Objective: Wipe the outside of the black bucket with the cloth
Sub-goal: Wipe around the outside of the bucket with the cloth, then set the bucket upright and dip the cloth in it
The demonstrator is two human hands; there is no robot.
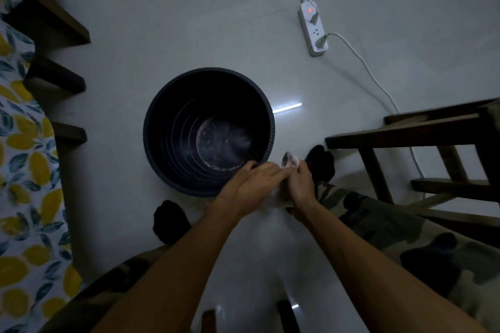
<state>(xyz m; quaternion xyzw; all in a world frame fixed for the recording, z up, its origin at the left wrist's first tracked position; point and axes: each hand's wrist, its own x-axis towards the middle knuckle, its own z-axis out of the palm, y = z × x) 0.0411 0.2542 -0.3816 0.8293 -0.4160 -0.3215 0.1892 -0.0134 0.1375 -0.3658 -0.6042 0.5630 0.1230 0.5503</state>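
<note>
The black bucket [173, 105] stands upright on the pale floor in the middle of the view, and I look down into its ribbed inside. My left hand [253, 184] rests on the near right part of the rim, fingers curled over its edge. Right beside it, my right hand [300, 186] is closed around a small white cloth [290, 159], whose bunched end sticks up above the fist by the bucket's outer right side. The two hands touch each other. Most of the cloth is hidden inside the fist.
A white power strip [313, 30] with plugged cables lies on the floor at the back right. A dark wooden chair [422, 138] stands at the right. A bed with lemon-print sheet [24, 170] and wooden slats runs along the left. My socked feet [169, 220] flank the bucket.
</note>
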